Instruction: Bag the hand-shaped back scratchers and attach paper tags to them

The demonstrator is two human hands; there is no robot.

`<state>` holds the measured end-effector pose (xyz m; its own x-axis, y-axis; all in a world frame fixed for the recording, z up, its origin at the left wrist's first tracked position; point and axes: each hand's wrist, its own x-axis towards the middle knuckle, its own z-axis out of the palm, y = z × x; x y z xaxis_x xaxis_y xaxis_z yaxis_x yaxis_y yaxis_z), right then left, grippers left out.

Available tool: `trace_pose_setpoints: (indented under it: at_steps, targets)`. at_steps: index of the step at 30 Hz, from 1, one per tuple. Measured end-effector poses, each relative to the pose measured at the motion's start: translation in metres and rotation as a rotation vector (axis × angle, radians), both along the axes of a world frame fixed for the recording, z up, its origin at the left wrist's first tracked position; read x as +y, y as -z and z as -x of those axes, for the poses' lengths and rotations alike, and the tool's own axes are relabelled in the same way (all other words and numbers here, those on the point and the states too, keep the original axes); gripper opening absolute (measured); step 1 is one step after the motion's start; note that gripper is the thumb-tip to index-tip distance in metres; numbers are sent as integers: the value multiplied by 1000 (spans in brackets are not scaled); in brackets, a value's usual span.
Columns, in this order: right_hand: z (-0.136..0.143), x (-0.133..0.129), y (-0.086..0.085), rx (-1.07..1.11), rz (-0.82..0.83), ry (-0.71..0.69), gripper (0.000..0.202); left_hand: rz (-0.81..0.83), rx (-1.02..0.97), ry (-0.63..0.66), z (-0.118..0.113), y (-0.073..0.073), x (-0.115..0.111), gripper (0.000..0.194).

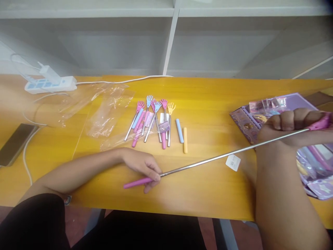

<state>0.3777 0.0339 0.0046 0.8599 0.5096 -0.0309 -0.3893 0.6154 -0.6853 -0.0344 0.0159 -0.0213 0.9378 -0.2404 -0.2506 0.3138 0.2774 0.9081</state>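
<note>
A telescopic back scratcher [208, 160] is pulled out long and slants up to the right across my view. My left hand [143, 168] is closed around it where the pink handle [137, 182] meets the metal rod. At the right edge my right hand [291, 121] is closed at the pink claw end [321, 122], with its fingers curled; part of the grip is hidden. Beyond my left hand lies a group of shortened back scratchers [156, 118] with pink, blue and yellow claws. Loose blue [179, 131] and yellow handle sleeves [185, 140] lie beside them.
Crumpled clear plastic wrappers [106, 111] lie left of the group. A white power strip [52, 84] with cables and a dark phone [17, 144] are at the left. A white tag [233, 162] lies under the rod. Purple packaging [243, 123] with wrapped items is at the right.
</note>
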Motion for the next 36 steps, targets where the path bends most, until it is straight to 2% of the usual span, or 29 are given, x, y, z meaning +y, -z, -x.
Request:
trace_pose_setpoints:
  at_steps: [2, 5, 9, 16, 24, 36]
  targets:
    - [3, 0, 4, -93, -24, -97, 50, 53, 58, -177, 0, 9, -4, 42]
    - [-1, 3, 12, -183, -34, -109, 46, 88, 151, -385, -1, 16, -8, 41]
    - [-8, 8, 18, -192, -6, -67, 48, 81, 143, -504, -1, 18, -12, 39]
    - [-11, 8, 19, -223, 5, -26, 51, 20, 111, -519, -2, 18, -17, 39]
    - [-12, 9, 20, -248, 56, 9, 50, 71, 124, -547, -3, 18, -17, 38]
    - [-10, 7, 15, -158, 9, 38, 53, 62, 117, -534, -2, 17, -16, 39]
